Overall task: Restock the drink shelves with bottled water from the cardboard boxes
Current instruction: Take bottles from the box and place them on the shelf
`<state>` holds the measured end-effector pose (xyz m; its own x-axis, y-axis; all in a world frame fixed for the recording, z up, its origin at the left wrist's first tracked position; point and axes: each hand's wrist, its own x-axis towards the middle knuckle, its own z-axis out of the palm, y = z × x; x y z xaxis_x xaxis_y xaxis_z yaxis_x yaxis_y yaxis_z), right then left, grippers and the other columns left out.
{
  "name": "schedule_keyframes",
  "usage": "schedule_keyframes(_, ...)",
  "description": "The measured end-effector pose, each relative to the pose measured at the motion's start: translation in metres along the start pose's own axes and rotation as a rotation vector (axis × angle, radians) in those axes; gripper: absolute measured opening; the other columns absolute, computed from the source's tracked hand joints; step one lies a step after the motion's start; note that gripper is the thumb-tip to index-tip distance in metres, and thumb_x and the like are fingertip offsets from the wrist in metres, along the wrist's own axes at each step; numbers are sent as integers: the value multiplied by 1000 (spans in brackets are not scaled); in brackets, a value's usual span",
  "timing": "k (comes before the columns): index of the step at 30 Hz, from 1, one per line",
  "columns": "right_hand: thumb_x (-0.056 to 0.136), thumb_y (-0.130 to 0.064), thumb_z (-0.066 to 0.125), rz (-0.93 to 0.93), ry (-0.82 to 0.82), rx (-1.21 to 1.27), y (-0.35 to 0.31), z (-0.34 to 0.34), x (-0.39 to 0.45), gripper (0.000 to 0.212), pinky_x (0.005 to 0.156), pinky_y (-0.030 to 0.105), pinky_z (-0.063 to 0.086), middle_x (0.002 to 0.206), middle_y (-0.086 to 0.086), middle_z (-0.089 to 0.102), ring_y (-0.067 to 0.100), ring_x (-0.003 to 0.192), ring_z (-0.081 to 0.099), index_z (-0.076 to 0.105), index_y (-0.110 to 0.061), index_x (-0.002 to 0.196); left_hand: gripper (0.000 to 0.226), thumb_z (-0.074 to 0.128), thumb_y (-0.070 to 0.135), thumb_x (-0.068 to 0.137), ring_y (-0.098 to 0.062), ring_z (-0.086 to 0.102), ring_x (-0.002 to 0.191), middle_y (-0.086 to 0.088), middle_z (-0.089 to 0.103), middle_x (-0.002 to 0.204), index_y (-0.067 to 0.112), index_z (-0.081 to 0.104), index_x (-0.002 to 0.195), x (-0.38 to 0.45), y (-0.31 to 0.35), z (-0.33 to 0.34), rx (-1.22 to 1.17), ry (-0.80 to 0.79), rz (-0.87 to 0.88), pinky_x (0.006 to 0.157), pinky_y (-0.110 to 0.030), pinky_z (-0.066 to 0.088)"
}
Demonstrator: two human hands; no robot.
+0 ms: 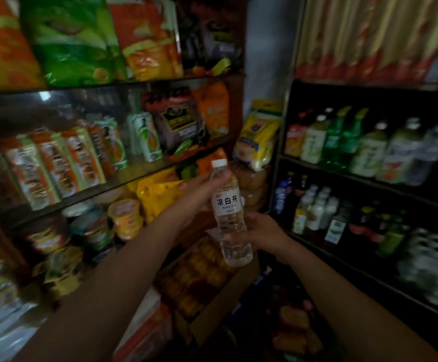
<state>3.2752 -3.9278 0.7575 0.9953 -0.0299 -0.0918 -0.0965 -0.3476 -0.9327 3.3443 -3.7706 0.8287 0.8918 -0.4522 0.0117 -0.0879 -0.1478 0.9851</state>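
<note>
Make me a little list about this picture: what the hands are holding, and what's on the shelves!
held thing: water bottle, clear, white cap, white label
left hand: grips the bottle near its top
right hand: grips the lower half
bottle pose: nearly upright, in the air
drink shelves: on the right, rows of bottles
snack shelves: on the left, packets and cups
cardboard box: below the hands, open, orange packs inside

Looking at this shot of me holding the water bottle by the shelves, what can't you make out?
- Left hand, head view: fingers hidden behind the water bottle.
- Right hand: fingertips hidden behind the bottle.
- Bottle label's small print: too small.
- Drink shelves: labels blurred and dark; the lowest row is smeared by motion.
- Cardboard box: contents blurred; bottled water cannot be confirmed.
</note>
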Motion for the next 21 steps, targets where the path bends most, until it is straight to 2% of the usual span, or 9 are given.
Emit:
schedule_keyframes(2, 65, -35, 87, 12, 45, 34, 8, -39, -11, 37, 91, 36, 54, 106, -8, 72, 10, 100, 67, 71, -31, 98, 25, 58, 49, 88, -8, 63, 95, 11, 66, 103, 34, 61, 107, 16, 14, 36, -5, -46, 14, 72, -31, 50)
schedule_keyframes(5, 61, -34, 89, 24, 156, 30, 20, -98, -27, 42, 83, 31, 57, 97, -8, 73, 8, 88, 70, 70, -26, 98, 40, 61, 52, 84, -15, 64, 103, 5, 67, 112, 30, 62, 116, 41, 34, 93, -11, -113, 50, 88, -41, 52)
schedule_keyframes(7, 66, -29, 87, 15, 235, 16, 28, -140, -38, 31, 77, 23, 56, 95, -9, 73, 4, 83, 69, 69, -31, 90, 42, 62, 51, 84, -17, 62, 106, 3, 66, 116, 29, 61, 120, 58, 50, 136, -23, -158, 73, 93, -43, 49)
schedule_keyframes(9, 68, -29, 86, 11, 301, 2, 36, -177, -49, 27, 80, 28, 56, 99, -7, 73, 8, 87, 69, 69, -34, 88, 41, 63, 50, 84, -18, 62, 108, 4, 66, 117, 29, 61, 119, 74, 62, 177, -29, -207, 111, 95, -45, 49)
schedule_keyframes(13, 64, -33, 88, 48, 413, 30, 57, -240, -73, 35, 82, 32, 56, 96, -4, 74, 13, 89, 70, 71, -26, 94, 45, 64, 52, 82, -20, 63, 107, 2, 66, 118, 29, 60, 120, 101, 80, 250, -22, -332, 165, 94, -49, 49)
schedule_keyframes(17, 59, -31, 91, 68, 554, 51, 82, -293, -87, 48, 67, 29, 56, 95, 1, 74, 15, 86, 71, 69, -18, 101, 50, 62, 52, 83, -20, 60, 111, 3, 63, 122, 27, 56, 125, 125, 94, 316, 4, -452, 196, 94, -48, 50)
schedule_keyframes(21, 63, -31, 89, 86, 645, 40, 102, -341, -93, 35, 86, 35, 56, 94, -6, 73, 12, 90, 69, 68, -30, 91, 43, 61, 50, 85, -15, 59, 109, 6, 61, 122, 31, 55, 122, 157, 108, 374, 56, -553, 202, 88, -41, 52)
